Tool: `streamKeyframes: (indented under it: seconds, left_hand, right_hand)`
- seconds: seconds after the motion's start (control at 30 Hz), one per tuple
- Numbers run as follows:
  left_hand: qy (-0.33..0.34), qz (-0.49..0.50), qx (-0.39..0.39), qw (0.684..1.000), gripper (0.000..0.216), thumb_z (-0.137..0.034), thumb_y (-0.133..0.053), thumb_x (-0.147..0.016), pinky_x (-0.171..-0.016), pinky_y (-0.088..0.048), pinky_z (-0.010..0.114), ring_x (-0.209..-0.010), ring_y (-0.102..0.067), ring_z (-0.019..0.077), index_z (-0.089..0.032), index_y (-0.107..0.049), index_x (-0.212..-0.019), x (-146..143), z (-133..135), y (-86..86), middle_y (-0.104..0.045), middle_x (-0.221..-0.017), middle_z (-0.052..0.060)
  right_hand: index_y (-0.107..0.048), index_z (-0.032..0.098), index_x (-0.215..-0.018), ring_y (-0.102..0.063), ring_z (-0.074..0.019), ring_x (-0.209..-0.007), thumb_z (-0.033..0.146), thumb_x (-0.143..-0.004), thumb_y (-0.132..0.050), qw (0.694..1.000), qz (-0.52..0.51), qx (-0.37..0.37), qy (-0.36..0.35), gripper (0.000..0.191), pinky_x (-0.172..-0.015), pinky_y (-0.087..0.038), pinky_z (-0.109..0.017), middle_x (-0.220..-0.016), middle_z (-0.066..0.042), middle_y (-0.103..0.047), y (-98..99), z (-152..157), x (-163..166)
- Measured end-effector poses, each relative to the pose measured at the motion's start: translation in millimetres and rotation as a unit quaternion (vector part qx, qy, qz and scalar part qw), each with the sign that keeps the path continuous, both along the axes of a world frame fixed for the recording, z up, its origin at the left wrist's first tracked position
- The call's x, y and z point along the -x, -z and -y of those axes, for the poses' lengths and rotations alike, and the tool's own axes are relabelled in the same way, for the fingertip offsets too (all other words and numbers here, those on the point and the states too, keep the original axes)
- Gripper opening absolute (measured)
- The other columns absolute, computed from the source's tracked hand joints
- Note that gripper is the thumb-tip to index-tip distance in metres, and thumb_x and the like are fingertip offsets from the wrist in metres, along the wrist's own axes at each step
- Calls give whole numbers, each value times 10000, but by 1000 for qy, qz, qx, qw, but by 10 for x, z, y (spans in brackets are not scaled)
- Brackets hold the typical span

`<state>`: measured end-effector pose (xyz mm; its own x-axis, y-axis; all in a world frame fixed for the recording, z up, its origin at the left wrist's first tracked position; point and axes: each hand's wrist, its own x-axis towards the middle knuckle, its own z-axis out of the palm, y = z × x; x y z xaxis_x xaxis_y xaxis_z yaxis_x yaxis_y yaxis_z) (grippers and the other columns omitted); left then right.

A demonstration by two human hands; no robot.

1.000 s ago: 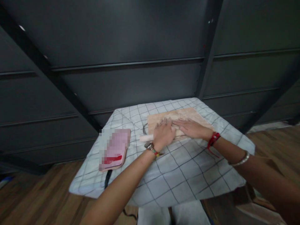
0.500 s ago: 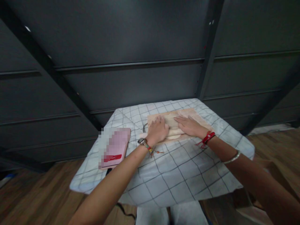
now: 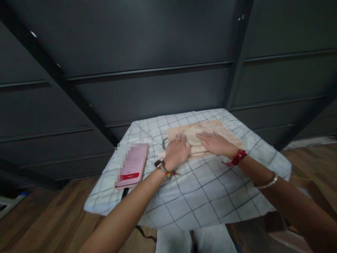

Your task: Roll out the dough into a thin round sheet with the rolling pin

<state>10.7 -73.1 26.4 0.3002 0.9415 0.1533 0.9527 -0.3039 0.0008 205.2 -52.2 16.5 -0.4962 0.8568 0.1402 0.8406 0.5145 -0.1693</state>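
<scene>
A thin light-tan board [image 3: 229, 133] lies on the checked cloth with a pale flat sheet [image 3: 193, 135] on it, which looks like dough. Along the near side runs a pale rod, seemingly a rolling pin [image 3: 198, 150]; its left end pokes out past the wrist. My left hand [image 3: 177, 151] lies palm down across the rod and the left part of the sheet, fingers stretched forward. Flat too is my right hand [image 3: 214, 142], its fingers pointing left over the sheet's right part. Both palms hide what they press on. A dark curved loop [image 3: 165, 143] shows beside the left hand.
A pink phone-like case [image 3: 133, 163] with a red strip lies left on the checked tablecloth [image 3: 189, 196], partly blurred out. A dark panelled wall [image 3: 147, 91] stands behind the table. An open cardboard box [image 3: 302, 196] is on the wooden floor at right.
The view has shifted slightly, so the table sits a little further right. Both hands stay flat over the board, with hardly any visible movement along it.
</scene>
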Motion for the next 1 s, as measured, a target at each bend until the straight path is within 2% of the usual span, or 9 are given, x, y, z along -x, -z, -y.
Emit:
streamKeyframes:
  seconds: [0.1, 0.27, 0.43, 0.5, 0.6, 0.67, 0.77, 0.87, 1.0]
  left_hand:
    - [16, 11, -17, 1000, 500, -253, -266, -955, -1091, -317, 329, -1347, -374, 235, -40, -402, -1386, 3, 37, 28, -415, -1450, 166]
    - [-24, 24, 6, 999, 495, -253, -218, -965, -1075, -341, 337, -1321, -411, 240, -6, -474, -1308, -43, -34, -19, -460, -1404, 198]
    - [34, 15, -34, 999, 507, -271, -274, -954, -1089, -322, 330, -1352, -366, 235, -26, -410, -1376, -24, 139, 58, -408, -1451, 183]
    - [27, 16, -45, 998, 509, -268, -287, -948, -1096, -311, 340, -1359, -352, 247, -15, -414, -1371, -23, 82, 55, -399, -1453, 193]
    - [0, 11, -9, 1000, 478, -232, -252, -949, -1078, -329, 344, -1303, -425, 266, 30, -503, -1261, -41, -112, -10, -514, -1335, 223]
    - [-12, 6, 8, 1000, 475, -223, -246, -948, -1078, -323, 346, -1307, -419, 270, 38, -513, -1243, -41, -158, -31, -519, -1327, 225]
    - [25, 8, 7, 1000, 484, -265, -258, -957, -1059, -350, 344, -1318, -410, 251, -25, -476, -1316, -4, -34, 25, -455, -1409, 189]
    - [71, 14, -23, 997, 477, -274, -259, -961, -1086, -317, 330, -1343, -376, 227, -55, -464, -1332, 29, 46, 63, -429, -1438, 162]
    - [3, 8, 7, 1000, 408, -214, -268, -949, -1062, -346, 343, -1207, -517, 229, -64, -572, -1176, -11, -139, -41, -589, -1254, 159]
  right_hand:
    - [-441, 167, -1427, -354, -244, -1370, 305, -937, -242, 1000, 3, -4, -21, 547, -1131, -241, -483, -1461, -74, -437, 26, 27, -23]
    - [-422, 156, -1437, -346, -259, -1373, 279, -922, -256, 1000, -10, 8, 15, 555, -1118, -273, -490, -1479, -71, -411, -13, -73, 16]
    - [-459, 207, -1416, -346, -248, -1374, 320, -941, -243, 999, 8, -29, -21, 535, -1123, -252, -501, -1453, -58, -452, 44, 51, -13]
    - [-459, 218, -1416, -349, -245, -1372, 322, -944, -248, 999, -3, -39, -26, 528, -1123, -253, -499, -1454, -52, -451, 65, 13, -15]
    - [-435, 225, -1432, -353, -221, -1371, 262, -935, -265, 999, -31, -42, 6, 526, -1124, -268, -463, -1458, -42, -449, 48, -136, 23]
    - [-419, 231, -1441, -343, -213, -1376, 239, -933, -267, 998, -35, -41, 21, 530, -1126, -266, -458, -1457, -37, -451, 32, -165, 42]
    - [-429, 211, -1435, -332, -245, -1381, 293, -945, -270, 999, -8, -33, 8, 521, -1130, -235, -498, -1460, -59, -445, 45, -36, 20]
    - [-441, 229, -1428, -346, -252, -1373, 330, -951, -261, 1000, 3, -30, -3, 519, -1126, -239, -505, -1458, -50, -448, 68, 46, -15]
    - [-391, 239, -1457, -366, -239, -1362, 262, -932, -279, 998, -36, -26, 35, 536, -1126, -254, -486, -1477, -45, -420, 46, -159, 23]
